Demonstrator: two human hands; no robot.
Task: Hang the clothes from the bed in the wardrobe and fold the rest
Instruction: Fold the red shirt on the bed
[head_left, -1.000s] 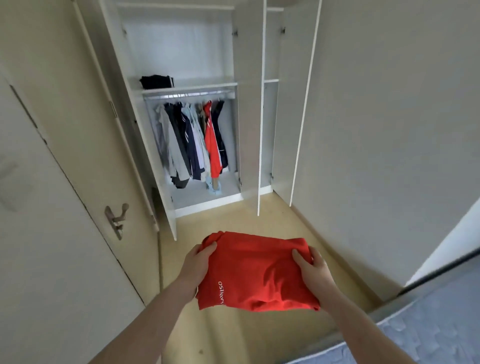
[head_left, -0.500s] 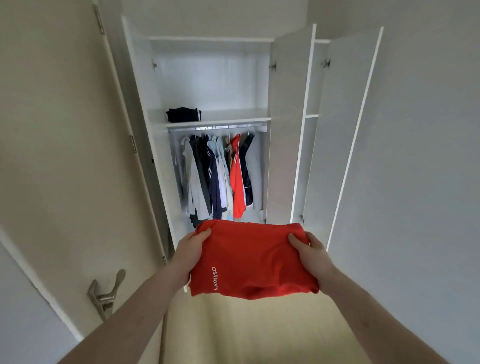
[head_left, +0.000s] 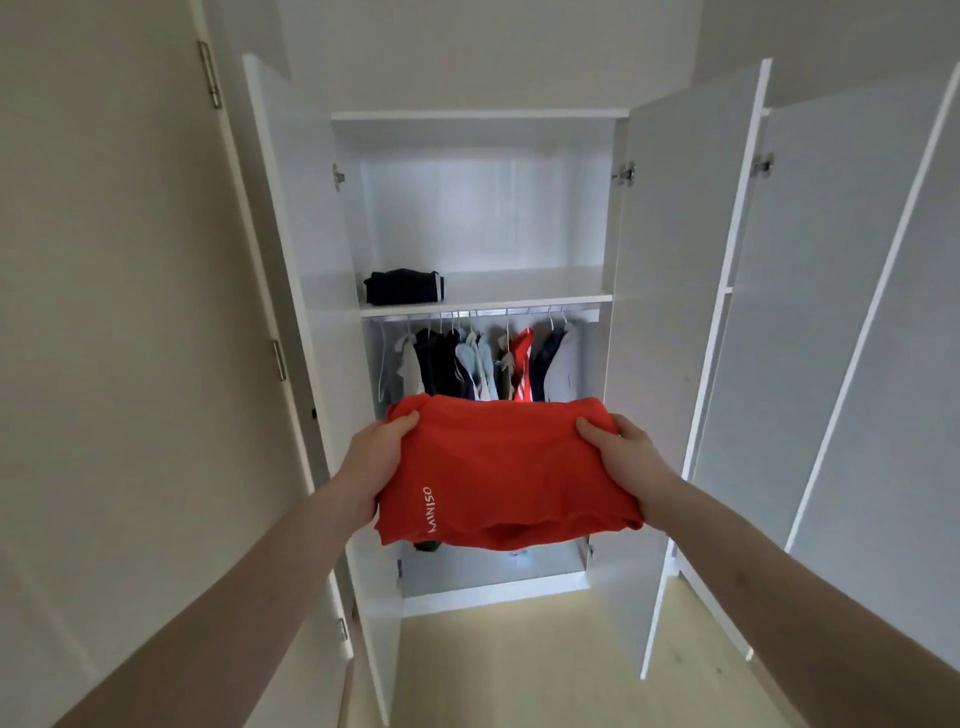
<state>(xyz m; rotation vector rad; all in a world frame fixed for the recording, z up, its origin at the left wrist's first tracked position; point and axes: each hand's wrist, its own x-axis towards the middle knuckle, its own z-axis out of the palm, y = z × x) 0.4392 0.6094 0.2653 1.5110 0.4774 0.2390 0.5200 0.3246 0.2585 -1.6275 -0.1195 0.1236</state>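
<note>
A folded red garment (head_left: 509, 473) with white lettering is held flat in front of the open white wardrobe (head_left: 670, 291). My left hand (head_left: 376, 457) grips its left edge, thumb on top. My right hand (head_left: 623, 457) grips its right edge the same way. Behind it, several shirts and jackets (head_left: 483, 364) hang on the rail under the shelf (head_left: 519, 291). A folded dark garment (head_left: 402, 287) lies at the shelf's left end. The red garment hides the lower part of the hanging clothes.
The wardrobe's left door (head_left: 306, 312) and right door (head_left: 680, 332) stand wide open, with another open door (head_left: 841, 312) further right. A beige room door (head_left: 104, 312) fills the left side. Light wood floor (head_left: 519, 670) lies below.
I have come closer to the wardrobe and the view has tilted up. The red garment has risen with both hands, still held at its two edges.
</note>
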